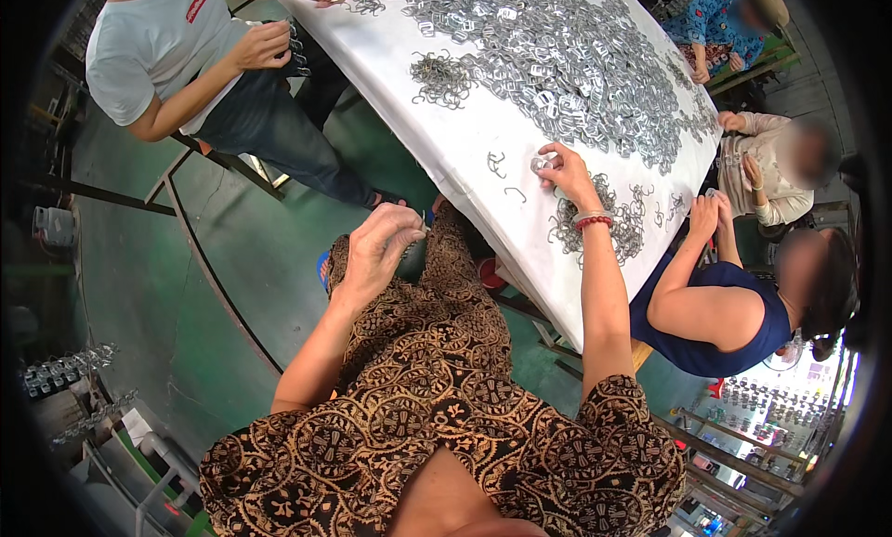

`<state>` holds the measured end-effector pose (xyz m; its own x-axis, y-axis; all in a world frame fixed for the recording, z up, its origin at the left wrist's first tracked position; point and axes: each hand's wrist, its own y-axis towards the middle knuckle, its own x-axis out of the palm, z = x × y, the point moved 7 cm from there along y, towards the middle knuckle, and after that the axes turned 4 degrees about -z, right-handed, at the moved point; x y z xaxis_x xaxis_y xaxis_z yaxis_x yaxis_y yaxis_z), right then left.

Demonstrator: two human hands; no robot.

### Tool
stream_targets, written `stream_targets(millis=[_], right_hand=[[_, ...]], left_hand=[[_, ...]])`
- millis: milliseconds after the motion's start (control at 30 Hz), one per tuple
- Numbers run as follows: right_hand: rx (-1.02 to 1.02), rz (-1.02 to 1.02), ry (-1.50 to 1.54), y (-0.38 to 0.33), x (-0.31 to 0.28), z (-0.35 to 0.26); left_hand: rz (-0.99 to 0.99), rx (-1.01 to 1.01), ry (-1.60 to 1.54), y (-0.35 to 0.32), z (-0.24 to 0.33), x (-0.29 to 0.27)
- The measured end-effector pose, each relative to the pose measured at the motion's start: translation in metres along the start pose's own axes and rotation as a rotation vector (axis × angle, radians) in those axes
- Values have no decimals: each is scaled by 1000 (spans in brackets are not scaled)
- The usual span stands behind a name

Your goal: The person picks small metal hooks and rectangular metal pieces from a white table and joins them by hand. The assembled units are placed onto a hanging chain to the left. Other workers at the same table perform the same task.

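Observation:
My left hand [376,255] is held over my lap, off the table, its thumb and fingers pinched on a small thin metal piece [425,223] whose shape is hard to make out. Above the near part of the white-covered table [465,170], my right hand [569,176] grips a flat silver metal buckle [541,164] between thumb and fingers. A red bead bracelet circles that wrist. Beneath and beside it lies a pile of curved metal hooks [623,226], partly hidden by my forearm. A few loose hooks [498,163] are scattered just left of my right hand.
A large heap of silver buckles [576,82] covers the table's middle. Another hook pile [441,80] lies farther left. A person in a white shirt [167,54] stands at the left; one in dark blue [725,305] sits close at the right, with others beyond. Metal rails [218,268] cross the green floor.

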<state>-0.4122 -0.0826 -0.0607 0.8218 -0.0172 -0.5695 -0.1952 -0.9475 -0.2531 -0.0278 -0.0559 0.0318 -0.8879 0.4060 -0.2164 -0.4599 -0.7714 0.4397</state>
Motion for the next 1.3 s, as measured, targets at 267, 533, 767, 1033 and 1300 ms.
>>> stream_targets(millis=[267,533,767,1033,1300], right_hand=[[24,145,-166,-10,1,-18],[-129,331,-499,-13,13,-23],[-45,350,-615,-24,21,-37],[-158,459,-644,-25,33,-38],[-52,418,-635,-14,32,-32]], left_hand=[[-14,21,23,0,-1,3],[-25,-104,64,-4,-12,4],[-34,-75,38,5,-12,9],[-45,-109,42,3,-16,15],[-39,-90,91,3,-11,9]])
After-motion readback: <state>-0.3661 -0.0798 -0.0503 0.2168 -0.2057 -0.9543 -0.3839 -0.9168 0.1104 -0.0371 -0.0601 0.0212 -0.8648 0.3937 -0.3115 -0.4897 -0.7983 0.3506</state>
